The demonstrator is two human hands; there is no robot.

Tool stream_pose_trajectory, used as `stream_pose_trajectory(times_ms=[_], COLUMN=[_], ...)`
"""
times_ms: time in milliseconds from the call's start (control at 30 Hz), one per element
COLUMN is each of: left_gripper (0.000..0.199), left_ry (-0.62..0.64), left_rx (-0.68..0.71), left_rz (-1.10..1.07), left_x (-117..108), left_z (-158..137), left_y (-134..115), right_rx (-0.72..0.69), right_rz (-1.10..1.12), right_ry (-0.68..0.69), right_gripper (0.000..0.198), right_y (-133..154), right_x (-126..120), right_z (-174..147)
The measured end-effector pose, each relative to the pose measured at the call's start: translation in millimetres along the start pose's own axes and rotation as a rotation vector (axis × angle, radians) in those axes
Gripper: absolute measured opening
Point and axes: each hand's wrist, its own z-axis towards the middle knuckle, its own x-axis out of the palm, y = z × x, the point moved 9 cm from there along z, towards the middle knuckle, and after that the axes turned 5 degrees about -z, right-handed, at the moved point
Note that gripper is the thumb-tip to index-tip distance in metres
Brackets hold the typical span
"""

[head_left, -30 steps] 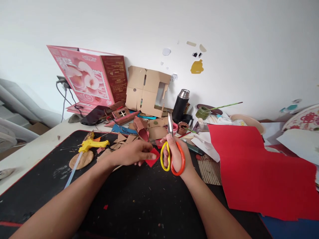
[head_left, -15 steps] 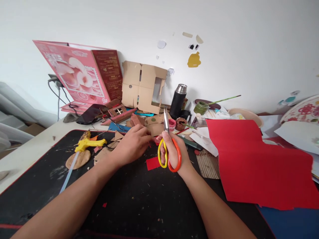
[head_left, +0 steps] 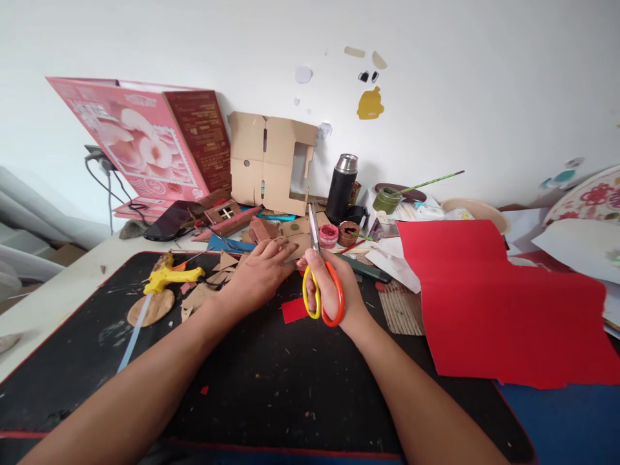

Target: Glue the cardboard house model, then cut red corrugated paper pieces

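In my right hand (head_left: 349, 298) is a pair of scissors (head_left: 314, 234) with one yellow and one orange handle loop. Its blades look closed and point away from me. My left hand (head_left: 261, 271) is palm down just left of the scissors, fingers stretched out and slightly apart over the clutter at the mat's far edge. Whatever lies under its fingers is hidden. A small red paper piece (head_left: 292, 310) lies on the black mat (head_left: 271, 394), below and between the hands. Cardboard scraps (head_left: 199, 298) sit beside my left wrist.
Large red paper (head_left: 508, 316) covers the right side, near corrugated cardboard (head_left: 401, 309). A yellow glue gun (head_left: 169, 278) is at left. Behind stand a thermos (head_left: 341, 187), paint jars (head_left: 329, 236), a cut-out cardboard panel (head_left: 252, 161) and a pink box (head_left: 145, 142).
My left hand's fingers have straightened and spread over the clutter. My right hand still holds the scissors, tilted slightly further left. The whole view has shifted a little.
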Motion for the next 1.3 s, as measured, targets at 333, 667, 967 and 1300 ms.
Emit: stream_pose_trajectory(times_ms=[333,667,967,1300], left_gripper=[0.023,0.018,0.019,0.018], left_ry=[-0.032,-0.041,0.165,0.334], left_rx=[0.005,0.005,-0.017,-0.12], left_rz=[-0.136,-0.21,-0.411,-0.45], left_x=[-18,-21,-13,-4], left_z=[0,3,-2,-7], left_y=[-11,-15,-24,-24], right_rx=[-0.006,0.012,-0.008,-0.001], right_rz=[-0.05,-0.022,-0.035,-0.032], right_ry=[0.001,0.004,-0.009,0.001], right_gripper=[0.059,0.059,0.06,0.053], right_y=[-4,-5,-2,-7], right_x=[-2,-2,-6,-4], right_z=[2,2,3,2])
